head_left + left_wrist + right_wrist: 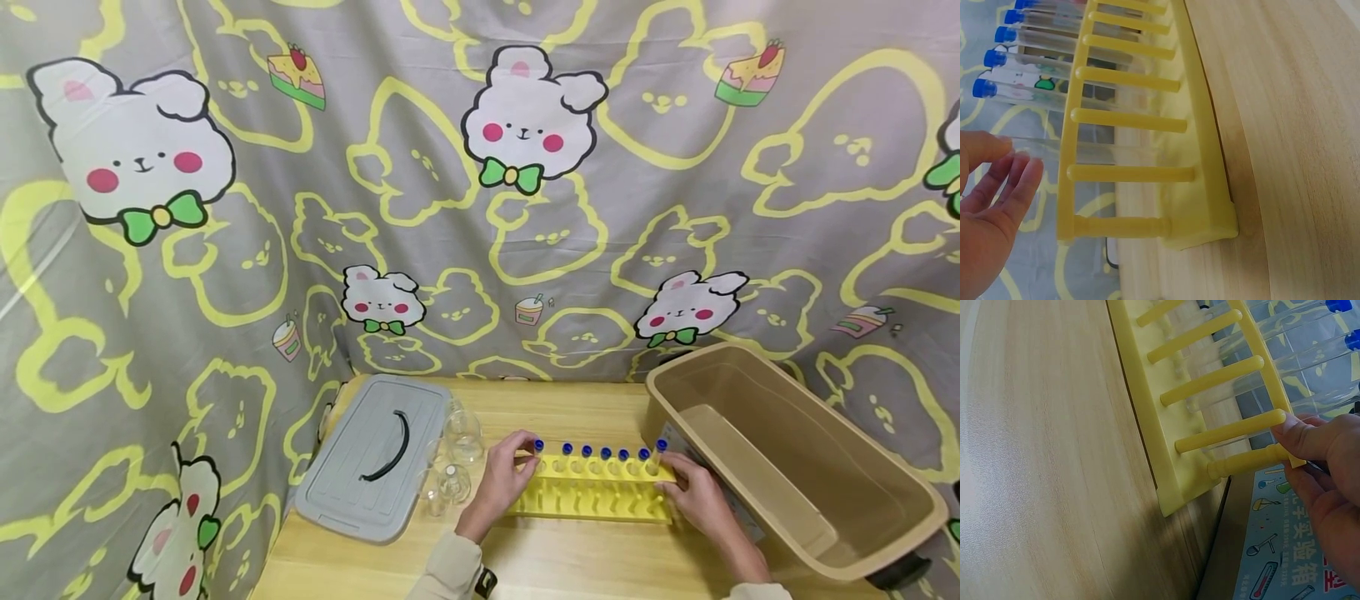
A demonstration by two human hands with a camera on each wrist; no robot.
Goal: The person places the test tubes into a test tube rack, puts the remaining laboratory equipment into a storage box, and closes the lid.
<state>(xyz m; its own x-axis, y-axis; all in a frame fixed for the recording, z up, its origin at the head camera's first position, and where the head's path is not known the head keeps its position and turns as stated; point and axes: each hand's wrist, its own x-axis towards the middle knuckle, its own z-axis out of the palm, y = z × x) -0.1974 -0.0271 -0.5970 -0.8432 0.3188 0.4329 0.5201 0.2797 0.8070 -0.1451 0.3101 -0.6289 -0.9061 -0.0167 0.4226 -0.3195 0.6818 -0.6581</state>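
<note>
A yellow test tube rack [600, 478] stands on the wooden table, holding a row of clear test tubes with blue caps [605, 454]. At its left end, my left hand [507, 475] pinches the top of a test tube [1041, 147] between thumb and fingers; the tube's lower part runs down through the rack. My right hand [696, 492] grips the right end of the rack's upper plate [1275, 394], thumb on the near side at a peg. In the left wrist view the left fingers [1025, 181] hide the held tube's cap.
Left of the rack stand several pieces of clear glassware [462, 437], beside a grey lid [360, 467] with a black handle. A deep brown bin [787, 467] stands close to my right hand, a printed label [1285, 544] on its side. A patterned curtain [450, 233] hangs behind the table.
</note>
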